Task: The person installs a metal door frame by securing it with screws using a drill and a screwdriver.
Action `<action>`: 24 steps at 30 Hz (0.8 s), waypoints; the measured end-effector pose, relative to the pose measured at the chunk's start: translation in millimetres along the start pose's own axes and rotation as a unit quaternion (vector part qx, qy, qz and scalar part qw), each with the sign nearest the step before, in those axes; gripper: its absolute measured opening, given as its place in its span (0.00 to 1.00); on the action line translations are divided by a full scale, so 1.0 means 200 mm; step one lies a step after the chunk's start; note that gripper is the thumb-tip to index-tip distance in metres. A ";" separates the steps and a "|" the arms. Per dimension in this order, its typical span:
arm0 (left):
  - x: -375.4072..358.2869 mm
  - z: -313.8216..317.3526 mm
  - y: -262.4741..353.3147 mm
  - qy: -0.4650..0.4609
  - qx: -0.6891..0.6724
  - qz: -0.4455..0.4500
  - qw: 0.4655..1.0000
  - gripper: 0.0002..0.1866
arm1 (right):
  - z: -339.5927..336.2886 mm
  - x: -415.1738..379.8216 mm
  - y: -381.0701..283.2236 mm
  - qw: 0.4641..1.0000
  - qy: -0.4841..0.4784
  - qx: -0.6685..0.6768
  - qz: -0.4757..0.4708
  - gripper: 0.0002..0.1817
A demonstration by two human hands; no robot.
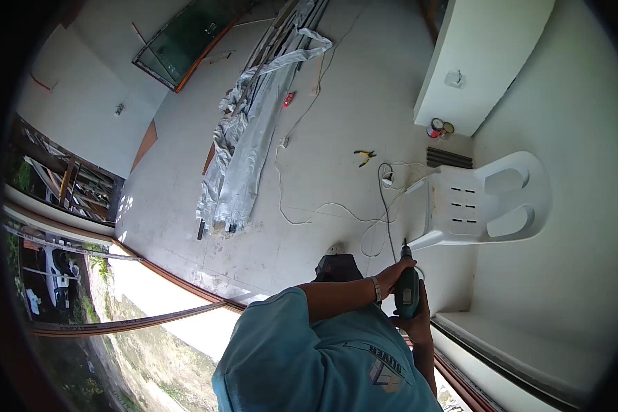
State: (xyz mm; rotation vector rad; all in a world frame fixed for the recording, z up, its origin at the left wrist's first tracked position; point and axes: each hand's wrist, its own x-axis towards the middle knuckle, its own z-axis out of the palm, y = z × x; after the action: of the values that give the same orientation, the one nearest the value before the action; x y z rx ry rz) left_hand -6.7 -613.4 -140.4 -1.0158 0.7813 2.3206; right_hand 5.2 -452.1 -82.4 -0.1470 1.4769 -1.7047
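Note:
A dark green power drill [406, 294] is held in front of the teal shirt, its black chuck pointing toward the top of the view. My left hand [393, 272], with a band on its wrist, is wrapped round the drill's front part near the chuck. My right hand [420, 323] grips the rear part of the drill from the other side. A dark cable [385, 206] runs over the floor to the drill area. Just beyond the chuck is the leg of a white plastic chair [453, 206].
Long silver-wrapped bars [244, 165] lie on the floor at the left. Yellow-handled pliers [365, 157], a white cord [279, 185], cans [435, 128] and dark strips [449, 158] lie ahead. Window frames [127, 321] run along the lower left; a wall [563, 226] stands at the right.

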 end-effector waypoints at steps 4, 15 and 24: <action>-0.01 -0.24 0.16 0.015 -0.119 0.086 0.989 0.23 | 0.21 0.26 -0.03 0.983 0.006 -0.169 -0.073 0.62; -0.31 -1.21 0.95 0.011 -0.382 0.162 0.910 0.16 | 1.11 1.30 -0.18 0.853 -0.163 -0.478 -0.134 0.50; -0.69 -1.63 1.40 -0.033 -0.549 0.258 0.794 0.12 | 1.61 1.80 -0.44 0.719 -0.328 -0.589 -0.165 0.43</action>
State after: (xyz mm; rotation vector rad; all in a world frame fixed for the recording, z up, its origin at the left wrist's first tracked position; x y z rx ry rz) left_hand 62.9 -1059.4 -132.4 -1.2016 -0.5565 3.3345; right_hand -79.1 -936.0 -64.4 -1.5915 1.7515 -0.5009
